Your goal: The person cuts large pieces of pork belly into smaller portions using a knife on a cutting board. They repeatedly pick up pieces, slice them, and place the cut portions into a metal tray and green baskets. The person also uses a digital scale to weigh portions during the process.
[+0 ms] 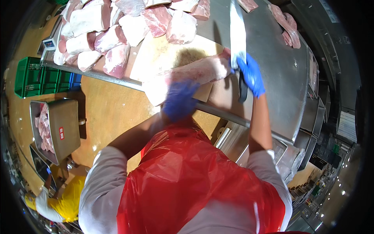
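Observation:
A long pale slab of raw meat (204, 70) lies slantwise over a cutting board (145, 64) at the table's near edge. My left hand (179, 100), in a blue glove, is at the slab's near left end. Motion smears its fingers, so their grip does not show. In a matching glove, my right hand (252, 76) is closed round the black handle of a long, broad knife (238, 33). The blade points away from me, just right of the slab's far end.
Several thick meat pieces (90, 19) crowd the table's far left. Meat strips (286, 25) lie on the metal table (272, 62) at far right. On the floor at left stand green crates (29, 78) and a metal bin (66, 124) holding meat. A person in yellow (72, 201) is at lower left.

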Available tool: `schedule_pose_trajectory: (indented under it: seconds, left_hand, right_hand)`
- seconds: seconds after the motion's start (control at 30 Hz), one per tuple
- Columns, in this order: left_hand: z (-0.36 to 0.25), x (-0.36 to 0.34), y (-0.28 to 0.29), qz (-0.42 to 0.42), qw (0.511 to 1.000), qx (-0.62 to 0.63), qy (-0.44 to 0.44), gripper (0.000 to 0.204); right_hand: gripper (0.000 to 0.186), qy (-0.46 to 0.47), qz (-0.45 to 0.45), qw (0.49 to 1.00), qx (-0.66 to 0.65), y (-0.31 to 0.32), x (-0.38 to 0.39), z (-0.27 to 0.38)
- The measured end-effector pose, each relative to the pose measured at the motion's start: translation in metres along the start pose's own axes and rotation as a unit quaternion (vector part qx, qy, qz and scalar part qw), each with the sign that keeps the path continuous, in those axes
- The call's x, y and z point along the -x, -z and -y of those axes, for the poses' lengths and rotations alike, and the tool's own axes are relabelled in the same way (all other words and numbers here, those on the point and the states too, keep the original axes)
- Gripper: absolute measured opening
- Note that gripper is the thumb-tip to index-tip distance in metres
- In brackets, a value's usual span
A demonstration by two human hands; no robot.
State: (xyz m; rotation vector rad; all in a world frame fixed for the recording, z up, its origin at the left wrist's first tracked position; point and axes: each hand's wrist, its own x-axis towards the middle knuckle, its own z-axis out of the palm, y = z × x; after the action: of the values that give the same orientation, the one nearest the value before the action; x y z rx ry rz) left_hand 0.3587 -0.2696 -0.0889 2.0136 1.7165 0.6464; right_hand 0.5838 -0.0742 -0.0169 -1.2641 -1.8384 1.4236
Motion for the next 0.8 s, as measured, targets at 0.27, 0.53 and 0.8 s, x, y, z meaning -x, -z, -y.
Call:
schedule_pose_trajectory:
  seconds: [0.27, 0.53, 0.8]
  left_hand:
    - [0.070, 0.037, 0.029, 0.077, 0.959, -0.163, 0.220, 0.127]
    - [0.112, 0.014, 0.052, -0.054, 0.990, 0.016, 0.133, 0.118]
    - [0.144, 0.015, 0.080, -0.052, 0.986, 0.060, 0.148, 0.106]
  right_hand:
    - [0.016, 0.053, -0.082, 0.926, 0.365, -0.131, 0.157, -0.122]
    - [0.013, 0.025, -0.037, 0.951, 0.306, -0.186, 0.116, -0.090]
    - [0.014, 0.050, -0.044, 0.926, 0.372, -0.202, 0.101, -0.097]
